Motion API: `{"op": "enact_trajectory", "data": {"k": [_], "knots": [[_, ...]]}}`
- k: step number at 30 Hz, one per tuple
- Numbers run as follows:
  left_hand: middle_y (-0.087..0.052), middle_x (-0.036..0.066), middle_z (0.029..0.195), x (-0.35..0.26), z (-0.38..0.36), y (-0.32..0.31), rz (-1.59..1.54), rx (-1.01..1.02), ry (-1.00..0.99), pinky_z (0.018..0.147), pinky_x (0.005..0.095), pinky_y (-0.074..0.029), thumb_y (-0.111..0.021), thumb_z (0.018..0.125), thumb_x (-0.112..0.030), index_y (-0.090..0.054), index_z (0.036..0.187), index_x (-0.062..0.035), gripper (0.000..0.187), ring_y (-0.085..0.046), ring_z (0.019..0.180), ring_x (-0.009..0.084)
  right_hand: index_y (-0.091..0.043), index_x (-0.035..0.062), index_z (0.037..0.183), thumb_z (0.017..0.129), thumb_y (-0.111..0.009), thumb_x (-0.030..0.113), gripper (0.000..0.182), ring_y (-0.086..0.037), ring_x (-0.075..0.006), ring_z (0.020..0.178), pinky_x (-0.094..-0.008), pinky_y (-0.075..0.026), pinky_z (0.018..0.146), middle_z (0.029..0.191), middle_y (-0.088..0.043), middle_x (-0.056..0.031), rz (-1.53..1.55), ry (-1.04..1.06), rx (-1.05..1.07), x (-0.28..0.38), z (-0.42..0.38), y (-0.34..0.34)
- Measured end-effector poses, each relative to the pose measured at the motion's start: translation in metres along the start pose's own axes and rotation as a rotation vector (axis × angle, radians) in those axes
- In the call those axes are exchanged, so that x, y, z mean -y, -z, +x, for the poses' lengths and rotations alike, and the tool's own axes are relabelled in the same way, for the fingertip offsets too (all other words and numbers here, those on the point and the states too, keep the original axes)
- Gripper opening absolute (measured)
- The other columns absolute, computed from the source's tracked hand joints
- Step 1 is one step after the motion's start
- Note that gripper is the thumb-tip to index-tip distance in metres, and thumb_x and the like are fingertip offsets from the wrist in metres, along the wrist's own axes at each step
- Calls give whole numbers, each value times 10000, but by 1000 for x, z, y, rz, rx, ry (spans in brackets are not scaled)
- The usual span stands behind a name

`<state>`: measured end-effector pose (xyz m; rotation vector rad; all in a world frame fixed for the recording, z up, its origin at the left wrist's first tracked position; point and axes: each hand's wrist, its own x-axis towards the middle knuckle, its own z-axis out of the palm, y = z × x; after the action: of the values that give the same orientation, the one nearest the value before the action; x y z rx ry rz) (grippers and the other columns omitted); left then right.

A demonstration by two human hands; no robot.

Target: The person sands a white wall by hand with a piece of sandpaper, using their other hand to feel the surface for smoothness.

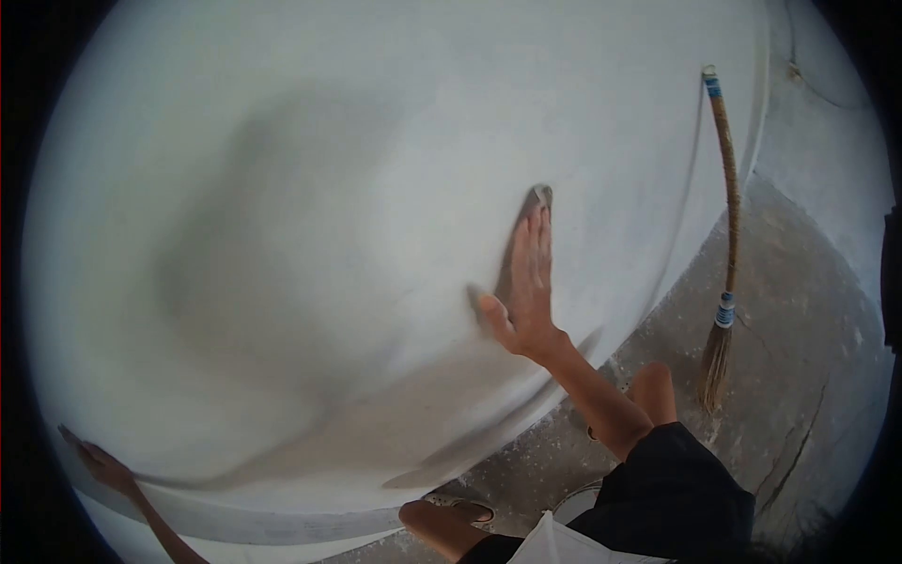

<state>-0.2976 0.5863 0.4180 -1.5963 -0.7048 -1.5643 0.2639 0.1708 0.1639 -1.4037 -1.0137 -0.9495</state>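
A large white, smooth wall surface (pixel 451 122) fills most of the view. My right hand (pixel 528 291) lies along it near the middle, its fingers stretched out side by side and its thumb apart. A small, thin greyish piece (pixel 542 195), perhaps folded sheet, shows at the fingertips and is held against the surface; most of it is hidden under the fingers. At the lower left edge, my left hand (pixel 105 465) rests on the white surface with its fingers extended, holding nothing visible.
A broom (pixel 730 207) with a long handle leans against the white surface at the right, bristles down. Below is a speckled, cracked grey concrete floor (pixel 799 310). My bare knees and dark shorts show at the bottom. A thin cord hangs at the upper right.
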Motion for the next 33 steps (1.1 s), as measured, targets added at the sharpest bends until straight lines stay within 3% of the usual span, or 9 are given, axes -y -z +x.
{"op": "enact_trajectory", "data": {"k": [2, 8, 15, 18, 19, 22, 24, 32, 33], "knots": [[-383, 184, 1578, -11, 2, 4, -69, 18, 20, 1176, 390, -337, -351, 1107, -307, -378, 1536, -43, 505, -389, 1444, 334, -99, -144, 1537, 1002, -529, 420, 888, -122, -607, 1454, -649, -159, 1167, 1574, -107, -417, -120, 41, 107, -7, -26, 0], [-394, 187, 1574, -9, 2, 5, -86, -15, -31, 1175, 394, -319, -347, 1094, -355, -396, 1532, -45, 539, -390, 1445, 345, -17, -159, 1529, 1010, -518, 419, 924, -47, -632, 1449, -674, -108, 1161, 1556, -34, -456, -30, -145, 150, -7, -142, -25], [-412, 186, 1564, -18, 3, 7, -152, -50, -43, 1189, 407, -300, -364, 1086, -335, -422, 1514, -31, 528, -376, 1455, 348, -97, -173, 1520, 979, -555, 417, 923, -66, -605, 1463, -653, -117, 1170, 1581, -64, -417, -42, 37, 54, 69, 10, -40], [-432, 182, 1551, -17, 5, 5, -143, -65, -49, 1170, 395, -324, -365, 1092, -322, -432, 1502, -22, 512, -398, 1439, 358, -178, -184, 1500, 969, -570, 453, 918, -115, -608, 1455, -655, -146, 1165, 1565, -120, -428, -88, 136, 121, 96, 1, -59], [-432, 182, 1551, -18, 5, 4, -132, -63, -37, 1170, 395, -324, -365, 1092, -322, -432, 1502, -22, 512, -398, 1439, 358, -253, -198, 1462, 953, -583, 508, 932, -207, -621, 1418, -668, -200, 1144, 1525, -222, -438, -152, 150, 204, 105, -17, -67], [-436, 178, 1551, -20, 5, 3, -126, -83, -57, 1170, 396, -323, -368, 1092, -325, -439, 1503, -39, 506, -402, 1438, 351, -320, -213, 1413, 946, -573, 558, 937, -292, -626, 1366, -676, -249, 1119, 1469, -306, -449, -134, 232, 454, 111, -102, -88], [-440, 169, 1550, -20, 5, 2, -152, -92, -71, 1167, 396, -324, -378, 1089, -322, -444, 1504, -53, 499, -410, 1436, 340, -339, -214, 1397, 944, -572, 564, 931, -317, -622, 1347, -674, -263, 1113, 1454, -324, -448, -154, 227, 478, 121, -121, -93], [-429, 169, 1558, -36, 8, 6, -221, -74, 13, 1181, 392, -298, -382, 1086, -279, -444, 1503, -46, 482, -377, 1458, 333, -395, -203, 1369, 944, -574, 563, 895, -374, -601, 1307, -657, -290, 1101, 1422, -367, -442, -190, 262, 366, 182, -36, -114], [-433, 172, 1555, -35, 7, 5, -201, -77, 19, 1178, 389, -301, -386, 1085, -275, -445, 1502, -43, 480, -380, 1457, 333, -345, -218, 1392, 954, -560, 559, 917, -313, -632, 1334, -685, -257, 1104, 1430, -326, -468, -168, 259, 408, 180, -47, -119]]}}
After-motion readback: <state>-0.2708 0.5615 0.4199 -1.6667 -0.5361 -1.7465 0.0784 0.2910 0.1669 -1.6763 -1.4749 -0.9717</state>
